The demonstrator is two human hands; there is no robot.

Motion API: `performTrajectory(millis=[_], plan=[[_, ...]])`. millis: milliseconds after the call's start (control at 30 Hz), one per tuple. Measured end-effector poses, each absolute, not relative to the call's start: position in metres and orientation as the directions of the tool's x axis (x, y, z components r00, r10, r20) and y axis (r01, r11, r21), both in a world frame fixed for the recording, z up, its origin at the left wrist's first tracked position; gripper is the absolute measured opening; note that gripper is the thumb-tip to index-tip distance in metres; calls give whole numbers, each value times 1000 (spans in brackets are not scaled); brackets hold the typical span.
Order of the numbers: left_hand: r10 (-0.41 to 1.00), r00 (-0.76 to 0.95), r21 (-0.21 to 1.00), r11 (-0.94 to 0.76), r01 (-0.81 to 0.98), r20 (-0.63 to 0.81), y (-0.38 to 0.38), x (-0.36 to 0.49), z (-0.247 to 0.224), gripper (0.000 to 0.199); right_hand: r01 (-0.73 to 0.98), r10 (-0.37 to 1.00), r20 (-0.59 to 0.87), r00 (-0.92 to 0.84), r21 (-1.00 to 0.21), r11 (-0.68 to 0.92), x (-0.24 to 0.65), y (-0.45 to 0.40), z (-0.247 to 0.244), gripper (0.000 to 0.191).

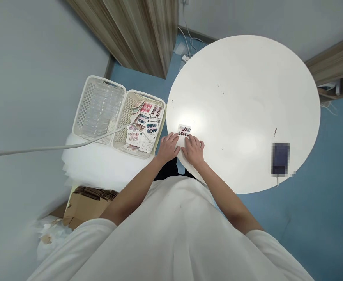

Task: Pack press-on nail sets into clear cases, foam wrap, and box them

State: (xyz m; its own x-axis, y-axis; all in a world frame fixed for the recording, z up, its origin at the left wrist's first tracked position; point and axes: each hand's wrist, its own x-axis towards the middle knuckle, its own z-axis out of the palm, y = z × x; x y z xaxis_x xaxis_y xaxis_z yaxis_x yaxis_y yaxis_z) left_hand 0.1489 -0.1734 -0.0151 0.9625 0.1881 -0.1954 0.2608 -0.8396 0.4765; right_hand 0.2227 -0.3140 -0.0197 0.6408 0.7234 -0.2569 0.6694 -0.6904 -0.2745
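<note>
A small white card of press-on nails (184, 130) lies near the left edge of the round white table, carrying two rows of dark and pinkish nails. My left hand (168, 148) rests at the card's lower left corner, fingers stretched forward and thumb held apart. On the other side, my right hand (194, 150) has its fingertips by the lower right edge of the card, its fingers spread and its thumb pointing inward. Both hands are palm down, and their fingertips partly cover the lower edge of the card.
A white basket of nail cards (163, 104) stands left of the round table (247, 86), beside a white basket of clear plastic cases (87, 84). White sheets (101, 168) and a cardboard box (83, 207) are below. A blurred dark object (280, 159) lies at the right. A cable (57, 147) crosses the left side.
</note>
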Motion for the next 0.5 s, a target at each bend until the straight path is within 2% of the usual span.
performTrajectory(millis=[300, 500], plan=[[250, 951, 466, -829, 307, -182, -161, 157, -16, 47, 653, 717, -231, 658, -299, -696, 228, -292, -19, 50], [260, 947, 471, -822, 320, -188, -154, 158, -18, 48, 663, 710, -276, 648, -255, -704, 229, -283, -18, 51]])
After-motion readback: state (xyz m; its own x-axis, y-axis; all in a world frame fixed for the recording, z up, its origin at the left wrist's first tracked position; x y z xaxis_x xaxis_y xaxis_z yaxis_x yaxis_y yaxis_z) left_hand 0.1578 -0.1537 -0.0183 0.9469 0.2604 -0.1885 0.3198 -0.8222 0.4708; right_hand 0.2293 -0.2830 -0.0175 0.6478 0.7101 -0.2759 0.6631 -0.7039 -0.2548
